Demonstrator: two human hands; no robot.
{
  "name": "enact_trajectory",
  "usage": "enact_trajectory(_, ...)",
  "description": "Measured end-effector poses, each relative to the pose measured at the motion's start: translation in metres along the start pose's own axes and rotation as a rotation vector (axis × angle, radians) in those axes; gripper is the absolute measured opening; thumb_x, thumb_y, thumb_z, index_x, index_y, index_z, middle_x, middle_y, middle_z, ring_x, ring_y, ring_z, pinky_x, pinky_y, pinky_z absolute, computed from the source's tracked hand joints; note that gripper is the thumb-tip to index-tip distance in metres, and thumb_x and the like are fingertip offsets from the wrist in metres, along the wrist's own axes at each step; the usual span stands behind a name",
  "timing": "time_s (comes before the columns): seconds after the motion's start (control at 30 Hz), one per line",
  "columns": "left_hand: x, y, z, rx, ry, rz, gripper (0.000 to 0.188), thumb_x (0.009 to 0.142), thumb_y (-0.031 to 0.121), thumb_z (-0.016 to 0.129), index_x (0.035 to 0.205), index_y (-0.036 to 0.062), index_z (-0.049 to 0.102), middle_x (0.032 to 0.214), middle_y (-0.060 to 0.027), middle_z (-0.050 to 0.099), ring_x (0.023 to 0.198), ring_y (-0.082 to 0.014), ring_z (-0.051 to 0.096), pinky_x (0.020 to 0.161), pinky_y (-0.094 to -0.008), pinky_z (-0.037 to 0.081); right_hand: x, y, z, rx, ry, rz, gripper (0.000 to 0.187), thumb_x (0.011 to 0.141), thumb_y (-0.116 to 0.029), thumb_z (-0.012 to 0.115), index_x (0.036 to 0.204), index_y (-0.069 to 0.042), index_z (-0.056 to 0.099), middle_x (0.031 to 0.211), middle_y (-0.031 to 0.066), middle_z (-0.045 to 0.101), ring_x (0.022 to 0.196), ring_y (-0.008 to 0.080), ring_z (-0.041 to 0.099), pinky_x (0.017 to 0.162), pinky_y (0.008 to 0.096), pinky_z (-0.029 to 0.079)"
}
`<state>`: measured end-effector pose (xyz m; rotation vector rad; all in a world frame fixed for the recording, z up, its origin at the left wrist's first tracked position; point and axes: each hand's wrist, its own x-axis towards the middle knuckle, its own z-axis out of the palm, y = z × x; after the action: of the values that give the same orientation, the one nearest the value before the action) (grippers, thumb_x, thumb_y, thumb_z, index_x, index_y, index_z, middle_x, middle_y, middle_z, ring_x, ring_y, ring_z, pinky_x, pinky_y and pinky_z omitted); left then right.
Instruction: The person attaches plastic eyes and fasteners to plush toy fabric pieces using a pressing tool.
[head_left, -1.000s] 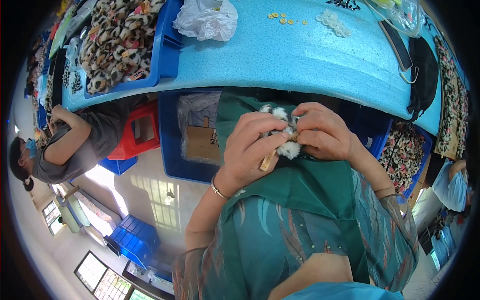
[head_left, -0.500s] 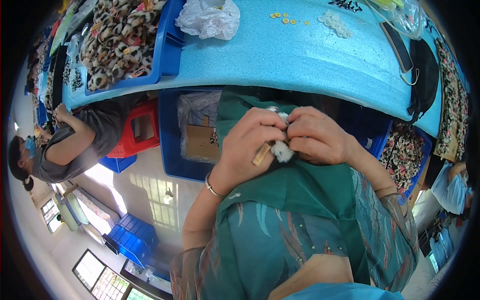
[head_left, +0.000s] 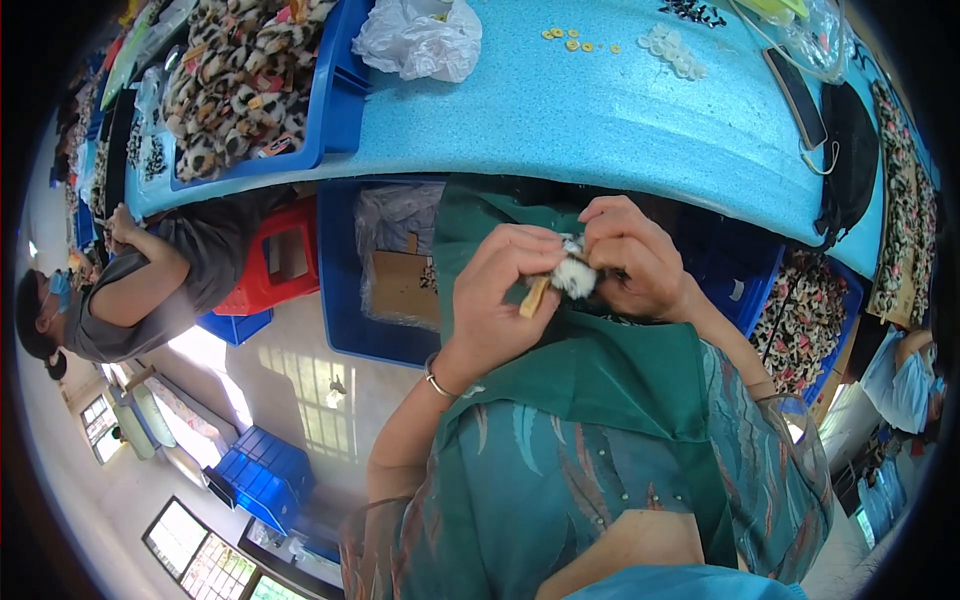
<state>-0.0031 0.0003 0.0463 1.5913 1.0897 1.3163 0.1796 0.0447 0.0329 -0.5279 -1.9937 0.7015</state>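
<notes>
Over the green apron (head_left: 600,370) on my lap, both hands meet around a small fuzzy white and dark plush piece (head_left: 573,279). My left hand (head_left: 500,290) pinches its left side, fingers curled and thumb pressed in. A tan tag-like strip (head_left: 534,298) sticks out beneath the left fingers. On the other side my right hand (head_left: 635,262) is closed against the piece, its fingers bent and partly hiding it. Whether the right fingertips also hold something small cannot be made out.
The blue table (head_left: 560,120) bears a blue bin (head_left: 340,100) of furry pieces, a white plastic bag (head_left: 420,40), yellow round parts (head_left: 572,45), clear discs (head_left: 672,52) and a phone (head_left: 796,97). Below stands a blue crate (head_left: 338,270). A co-worker (head_left: 140,280) sits at left near a red stool (head_left: 272,258).
My right hand has risen slightly and its fingers have shifted. The plush piece has turned and shows more of its white side; the tan strip has tilted more upright.
</notes>
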Motion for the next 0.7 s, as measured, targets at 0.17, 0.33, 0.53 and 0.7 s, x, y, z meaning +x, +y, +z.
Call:
enact_trajectory(0.17, -0.003, -0.015, -0.003, -0.125, -0.044, -0.281, 0.031, 0.067, -0.014, 0.066, 0.094, 0.0001, 0.064, 0.093, -0.0107, 0.064, 0.090, -0.0214, 0.062, 0.079, -0.0284, 0.050, 0.005, 0.000, -0.009, 0.374, -0.093, 0.421, 0.018, 0.073, -0.001, 0.066, 0.090, -0.002, 0.063, 0.094, 0.0125, 0.060, 0.090, 0.0232, 0.060, 0.077, 0.0320, 0.047)
enact_trajectory(0.33, -0.001, -0.017, -0.003, -0.245, -0.042, -0.260, 0.036, 0.067, -0.019, 0.057, 0.097, -0.0002, 0.065, 0.098, -0.0109, 0.061, 0.094, -0.0200, 0.062, 0.082, -0.0285, 0.049, 0.007, 0.002, -0.016, 0.484, -0.155, 0.516, 0.015, 0.078, -0.002, 0.068, 0.092, -0.002, 0.063, 0.096, 0.0111, 0.060, 0.084, 0.0230, 0.060, 0.073, 0.0307, 0.047)
enact_trajectory(0.53, 0.012, -0.035, 0.008, -0.245, -0.001, -0.152, 0.039, 0.070, -0.022, 0.051, 0.100, 0.0003, 0.065, 0.100, -0.0122, 0.058, 0.098, -0.0225, 0.060, 0.084, -0.0300, 0.049, 0.006, 0.002, -0.002, 0.055, -0.020, 0.241, 0.015, 0.076, 0.000, 0.067, 0.089, -0.004, 0.059, 0.085, 0.0107, 0.057, 0.080, 0.0292, 0.057, 0.072, 0.0363, 0.047)
enact_trajectory(0.7, 0.009, -0.035, 0.018, -0.196, -0.118, -0.240, 0.033, 0.074, -0.017, 0.059, 0.101, 0.0020, 0.066, 0.103, -0.0102, 0.055, 0.097, -0.0192, 0.057, 0.082, -0.0271, 0.047, 0.005, 0.046, -0.054, -0.205, 0.084, 0.359, 0.008, 0.083, -0.003, 0.061, 0.091, -0.006, 0.061, 0.089, 0.0101, 0.058, 0.080, 0.0279, 0.056, 0.074, 0.0371, 0.045)
